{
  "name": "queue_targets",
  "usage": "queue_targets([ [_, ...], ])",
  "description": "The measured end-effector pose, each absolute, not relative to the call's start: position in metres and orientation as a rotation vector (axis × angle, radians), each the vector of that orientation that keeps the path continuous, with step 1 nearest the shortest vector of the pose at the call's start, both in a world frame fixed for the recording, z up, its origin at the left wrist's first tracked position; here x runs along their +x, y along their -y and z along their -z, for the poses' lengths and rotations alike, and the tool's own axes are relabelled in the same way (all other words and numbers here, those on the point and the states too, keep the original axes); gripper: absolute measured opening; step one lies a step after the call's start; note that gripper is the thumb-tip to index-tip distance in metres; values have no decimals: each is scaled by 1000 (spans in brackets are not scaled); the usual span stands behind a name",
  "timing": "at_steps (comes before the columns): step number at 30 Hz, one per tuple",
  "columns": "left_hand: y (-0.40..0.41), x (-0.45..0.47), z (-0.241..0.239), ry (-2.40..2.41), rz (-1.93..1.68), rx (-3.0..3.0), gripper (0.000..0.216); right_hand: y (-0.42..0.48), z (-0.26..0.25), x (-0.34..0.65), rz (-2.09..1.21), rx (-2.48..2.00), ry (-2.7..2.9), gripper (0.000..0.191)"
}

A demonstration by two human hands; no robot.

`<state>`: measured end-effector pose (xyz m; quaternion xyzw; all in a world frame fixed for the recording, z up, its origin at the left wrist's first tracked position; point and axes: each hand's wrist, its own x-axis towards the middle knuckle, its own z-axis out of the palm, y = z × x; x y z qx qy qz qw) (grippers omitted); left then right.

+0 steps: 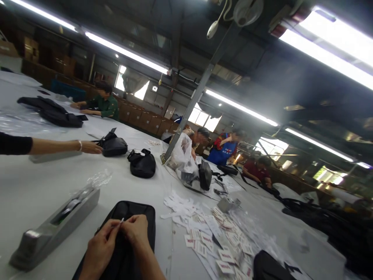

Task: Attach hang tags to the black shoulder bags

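Note:
A black bag (122, 208) lies on the white table right in front of me, partly covered by my forearms. Above it my left hand (101, 243) and my right hand (136, 229) meet, thumbs and fingertips pinched together. Between them shows a tiny white piece (122, 220), too small to name; both hands seem to pinch it. To the left stands a grey tape dispenser (58, 225), apart from my hands.
Printed cards (206, 239) and white paper strips (180, 206) are strewn to the right. Black bags (142, 163) stand farther back. A co-worker's hand (90, 147) reaches in from the left. A metal post (189, 111) rises mid-table, beside a plastic bag (182, 155). Several people work beyond.

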<state>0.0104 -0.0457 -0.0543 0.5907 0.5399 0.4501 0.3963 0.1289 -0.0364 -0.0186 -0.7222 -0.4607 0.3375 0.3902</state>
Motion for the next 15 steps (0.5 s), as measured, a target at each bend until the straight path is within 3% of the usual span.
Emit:
queue_targets([
  [7,36,3,51,-1338,-1149,1417,40,53,16,128,-989,-1543,1255,30],
  [15,14,1,61,-1123,-971,1171,46,56,23,120,-703,-1539,1271,17],
])
